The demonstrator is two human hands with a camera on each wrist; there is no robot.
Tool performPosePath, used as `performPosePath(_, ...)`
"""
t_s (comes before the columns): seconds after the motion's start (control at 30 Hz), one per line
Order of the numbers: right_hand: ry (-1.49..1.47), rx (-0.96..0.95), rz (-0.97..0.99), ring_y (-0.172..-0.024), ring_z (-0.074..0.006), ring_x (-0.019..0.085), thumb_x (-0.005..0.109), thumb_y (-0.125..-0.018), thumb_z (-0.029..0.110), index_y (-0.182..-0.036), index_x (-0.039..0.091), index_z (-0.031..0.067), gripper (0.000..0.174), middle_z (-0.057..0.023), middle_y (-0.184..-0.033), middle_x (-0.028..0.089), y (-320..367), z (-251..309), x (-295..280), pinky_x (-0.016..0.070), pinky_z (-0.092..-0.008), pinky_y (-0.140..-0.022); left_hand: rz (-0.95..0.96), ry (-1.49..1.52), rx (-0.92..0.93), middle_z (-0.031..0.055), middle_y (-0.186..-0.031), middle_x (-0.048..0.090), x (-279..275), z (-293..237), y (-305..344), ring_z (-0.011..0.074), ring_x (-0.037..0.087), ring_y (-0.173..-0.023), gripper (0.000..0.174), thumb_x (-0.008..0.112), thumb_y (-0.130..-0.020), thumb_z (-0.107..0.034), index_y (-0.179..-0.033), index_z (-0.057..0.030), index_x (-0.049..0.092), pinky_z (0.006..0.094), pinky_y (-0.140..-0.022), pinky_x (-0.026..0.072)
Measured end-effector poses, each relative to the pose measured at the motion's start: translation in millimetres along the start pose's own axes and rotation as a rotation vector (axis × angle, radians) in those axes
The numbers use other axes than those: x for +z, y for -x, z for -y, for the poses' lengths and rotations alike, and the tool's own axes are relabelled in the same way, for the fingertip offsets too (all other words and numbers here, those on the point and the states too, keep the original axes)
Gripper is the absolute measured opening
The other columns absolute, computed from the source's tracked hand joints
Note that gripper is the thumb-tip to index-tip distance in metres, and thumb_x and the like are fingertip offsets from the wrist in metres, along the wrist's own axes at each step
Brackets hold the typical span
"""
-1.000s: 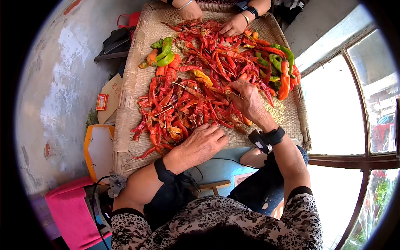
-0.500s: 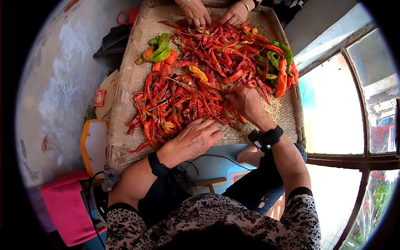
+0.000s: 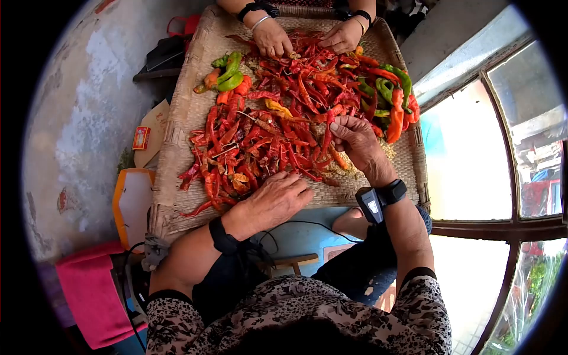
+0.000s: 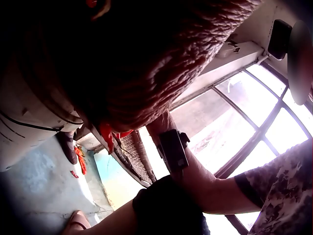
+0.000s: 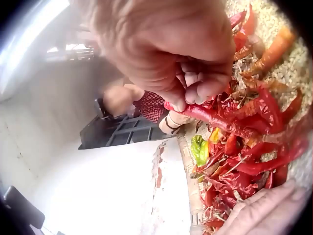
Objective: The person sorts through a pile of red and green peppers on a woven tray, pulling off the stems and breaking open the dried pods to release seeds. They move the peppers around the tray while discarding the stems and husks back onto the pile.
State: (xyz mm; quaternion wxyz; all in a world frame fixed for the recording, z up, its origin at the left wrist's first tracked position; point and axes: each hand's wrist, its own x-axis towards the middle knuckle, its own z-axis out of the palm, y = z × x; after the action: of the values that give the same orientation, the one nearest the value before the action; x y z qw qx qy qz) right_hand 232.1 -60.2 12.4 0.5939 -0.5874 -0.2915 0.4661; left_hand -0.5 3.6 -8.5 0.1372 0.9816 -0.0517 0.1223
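Note:
A wide woven tray bears a heap of dried red chili peppers. My right hand pinches one red chili pepper by its end between thumb and fingers, over the right part of the heap. At the heap's near edge my left hand rests with relaxed fingers touching the peppers. It looms dark in the left wrist view, its fingertips hidden. Across the tray, another person's left-side hand and right-side hand are among the far peppers.
Fresh green peppers lie at the tray's left, and more green and orange peppers at its right. Pale loose seeds are scattered near my right hand. A window stands to the right, a plastered wall to the left.
My right hand has come up out of the heap with a red chili pepper. My left hand has stayed nearly in place. The other person's hands have shifted among the far peppers.

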Motion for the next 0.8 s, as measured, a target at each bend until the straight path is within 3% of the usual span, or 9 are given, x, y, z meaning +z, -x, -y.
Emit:
performPosePath(0.07,-0.28,0.058,0.059,-0.056,-0.0071,0.057,0.066,-0.089,0.012,-0.093,0.065,0.0043,0.009,0.001,-0.073,0.062,3.0,-0.1,-1.3,0.0495,-0.0209,-0.051,-0.008,0.001,0.01,0.0079,-0.096,0.056,0.0,0.0,0.2,0.0238,0.055,-0.093,0.025,0.063,-0.077,-0.004,-0.102,-0.0051,0.059,0.0356,-0.083,0.0457)
performPosePath(0.23,-0.032,0.107,0.159,-0.063,-0.0087,0.064,0.064,-0.091,0.014,-0.097,0.063,0.0027,0.012,-0.0002,-0.074,0.064,0.7,9.9,-12.0,0.0537,-0.0205,-0.052,-0.001,-0.001,0.011,0.0089,-0.099,0.057,0.7,-1.1,-0.6,0.0248,0.056,-0.094,0.026,0.063,-0.078,-0.004,-0.104,-0.004,0.059,0.0377,-0.084,0.0467)
performPosePath(0.27,-0.195,0.012,0.178,-0.064,-0.0104,0.064,0.063,-0.092,0.014,-0.099,0.062,0.0016,0.014,-0.0023,-0.077,0.065,-3.2,12.0,-17.8,0.0544,-0.0211,-0.053,-0.072,0.084,0.001,0.0099,-0.1,0.057,-0.8,-0.5,-2.5,0.0259,0.056,-0.095,0.028,0.063,-0.079,-0.004,-0.106,-0.0033,0.059,0.0393,-0.085,0.0473)
performPosePath(0.37,-0.49,-0.184,-0.088,-0.081,-0.0144,0.065,0.052,-0.098,0.026,-0.12,0.051,0.0007,0.033,-0.0096,-0.096,0.066,-10.5,31.0,-28.3,0.0556,-0.0263,-0.069,-0.166,0.182,-0.02,0.013,-0.111,0.06,-18.4,-1.8,-7.2,0.0235,0.057,-0.101,0.027,0.058,-0.09,-0.013,-0.114,0.0004,0.057,0.0346,-0.083,0.0506)
performPosePath(0.43,-0.426,-0.14,-0.076,-0.083,-0.0144,0.063,0.047,-0.1,0.03,-0.129,0.045,0.0008,0.041,-0.0105,-0.1,0.065,-10.6,20.0,-36.4,0.054,-0.0268,-0.073,-0.251,1.032,-0.387,0.0158,-0.127,0.056,-39.0,-2.5,-10.8,0.0239,0.053,-0.116,0.046,0.048,-0.099,-0.032,-0.131,0.0012,0.048,0.0352,-0.096,0.0461)
performPosePath(0.47,-0.396,-0.095,-0.046,-0.079,-0.014,0.062,0.047,-0.1,0.03,-0.126,0.048,0.0,0.04,-0.0095,-0.097,0.065,-8.0,10.7,-38.0,0.0527,-0.0251,-0.07,-0.29,1.271,-0.392,0.0171,-0.139,0.047,-39.1,3.0,-9.9,0.0269,0.043,-0.132,0.069,0.028,-0.1,-0.054,-0.142,-0.0009,0.035,0.0405,-0.112,0.0305)
performPosePath(0.6,0.104,0.024,-0.014,-0.073,-0.0157,0.063,0.055,-0.096,0.032,-0.109,0.062,0.0008,0.034,-0.0079,-0.085,0.066,14.4,14.9,-15.9,0.0516,-0.0275,-0.064,-0.589,2.096,-0.261,0.0174,-0.15,0.033,-47.7,13.7,-11.5,0.0312,0.027,-0.141,0.067,0.023,-0.101,-0.051,-0.148,-0.0031,0.024,0.0427,-0.116,0.0217)
performPosePath(0.67,1.056,-0.31,0.109,-0.073,-0.0239,0.064,0.061,-0.09,0.026,-0.102,0.066,0.0038,0.025,-0.011,-0.083,0.067,17.0,10.7,-16.6,0.0502,-0.0348,-0.065,-0.594,2.132,-0.229,0.0173,-0.15,0.032,-46.1,15.6,-9.9,0.0312,0.026,-0.142,0.068,0.023,-0.101,-0.051,-0.148,-0.0033,0.023,0.0428,-0.117,0.0209)
performPosePath(0.8,1.337,-0.222,0.077,-0.074,-0.0343,0.064,0.069,-0.078,0.023,-0.09,0.064,0.0031,0.023,-0.0158,-0.076,0.065,21.3,-8.0,-6.8,0.0497,-0.0425,-0.066,-0.607,2.206,-0.179,0.017,-0.151,0.031,-44.8,15.6,-8.5,0.0318,0.024,-0.142,0.068,0.022,-0.101,-0.052,-0.149,-0.0038,0.023,0.044,-0.117,0.0191)
